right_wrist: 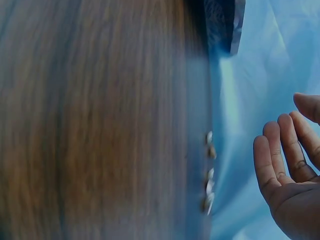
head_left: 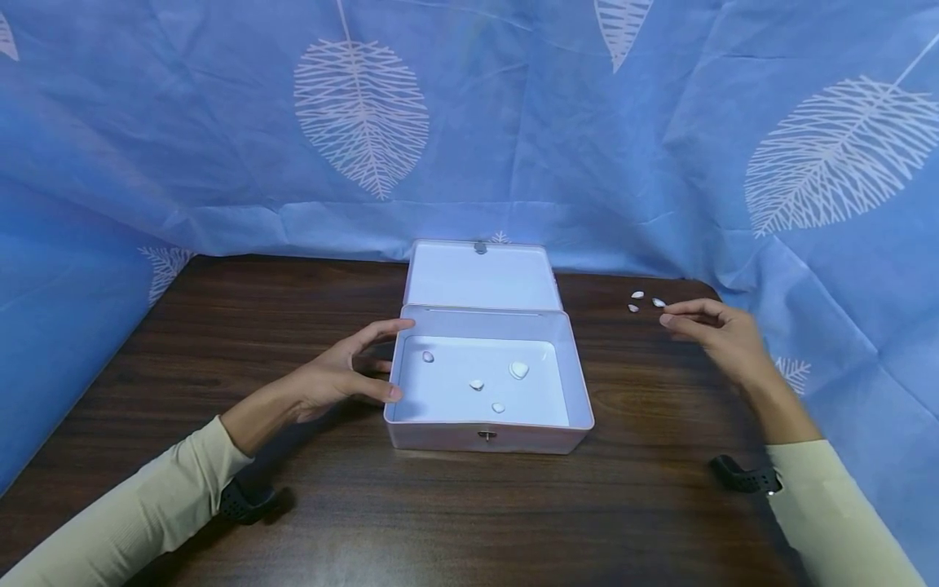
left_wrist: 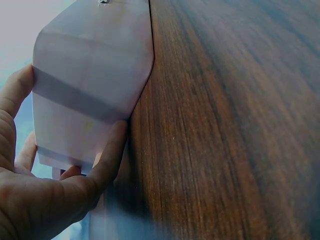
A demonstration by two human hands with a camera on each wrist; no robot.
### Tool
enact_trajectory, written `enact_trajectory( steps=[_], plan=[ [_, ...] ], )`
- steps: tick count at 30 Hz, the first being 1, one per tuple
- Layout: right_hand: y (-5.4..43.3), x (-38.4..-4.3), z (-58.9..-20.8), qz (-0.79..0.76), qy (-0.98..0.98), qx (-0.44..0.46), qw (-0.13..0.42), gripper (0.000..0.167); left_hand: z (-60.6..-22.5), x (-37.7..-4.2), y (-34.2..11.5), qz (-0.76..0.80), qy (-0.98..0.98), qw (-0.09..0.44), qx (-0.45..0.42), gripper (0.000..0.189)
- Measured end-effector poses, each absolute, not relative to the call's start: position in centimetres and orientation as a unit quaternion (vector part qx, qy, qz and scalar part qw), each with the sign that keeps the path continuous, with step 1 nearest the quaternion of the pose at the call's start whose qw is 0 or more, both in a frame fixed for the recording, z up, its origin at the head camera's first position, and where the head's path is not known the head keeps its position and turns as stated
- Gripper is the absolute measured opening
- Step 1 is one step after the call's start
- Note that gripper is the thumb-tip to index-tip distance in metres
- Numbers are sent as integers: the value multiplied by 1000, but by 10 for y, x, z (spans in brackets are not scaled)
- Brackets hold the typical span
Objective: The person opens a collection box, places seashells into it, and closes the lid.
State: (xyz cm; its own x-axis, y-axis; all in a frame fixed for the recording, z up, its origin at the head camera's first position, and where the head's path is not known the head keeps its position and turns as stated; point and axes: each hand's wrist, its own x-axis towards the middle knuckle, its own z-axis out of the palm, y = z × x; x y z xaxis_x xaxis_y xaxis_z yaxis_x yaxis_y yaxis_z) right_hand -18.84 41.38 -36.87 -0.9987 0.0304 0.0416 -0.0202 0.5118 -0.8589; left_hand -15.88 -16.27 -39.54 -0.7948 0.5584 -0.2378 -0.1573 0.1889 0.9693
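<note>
A pale metal box (head_left: 487, 438) with its lid (head_left: 480, 277) raised sits mid-table. Inside lie several small white shells, including a larger one (head_left: 518, 371) on the right. My left hand (head_left: 333, 375) rests spread against the box's left side, thumb and index finger at the rim; in the left wrist view, another finger (left_wrist: 112, 155) touches the outer wall low down. Toward the table's far right corner, my right hand (head_left: 722, 338) reaches to a small shell (head_left: 659, 302), its fingertips right beside it. In the right wrist view its fingers (right_wrist: 272, 145) are loosely extended, apart from the thumb.
Left of that shell lie two more, an upper one (head_left: 637, 294) and a lower one (head_left: 633, 308). Dark wooden table (head_left: 293, 302) surrounds the box. A blue leaf-patterned cloth (head_left: 513, 122) hangs behind and at both sides. A small latch (head_left: 487, 436) is on the box's front.
</note>
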Motion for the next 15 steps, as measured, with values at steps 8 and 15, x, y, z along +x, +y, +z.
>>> enact_trajectory(
  steps=[8, 15],
  plan=[
    [436, -193, -380, 507, -862, -18, 14, 15, -394, -159, -163, 620, 716, 286, 146, 105],
    [450, -197, -386, 534, -844, -38, 3, 13, -395, -159, -164, 619, 716, 286, 146, 104]
  ],
)
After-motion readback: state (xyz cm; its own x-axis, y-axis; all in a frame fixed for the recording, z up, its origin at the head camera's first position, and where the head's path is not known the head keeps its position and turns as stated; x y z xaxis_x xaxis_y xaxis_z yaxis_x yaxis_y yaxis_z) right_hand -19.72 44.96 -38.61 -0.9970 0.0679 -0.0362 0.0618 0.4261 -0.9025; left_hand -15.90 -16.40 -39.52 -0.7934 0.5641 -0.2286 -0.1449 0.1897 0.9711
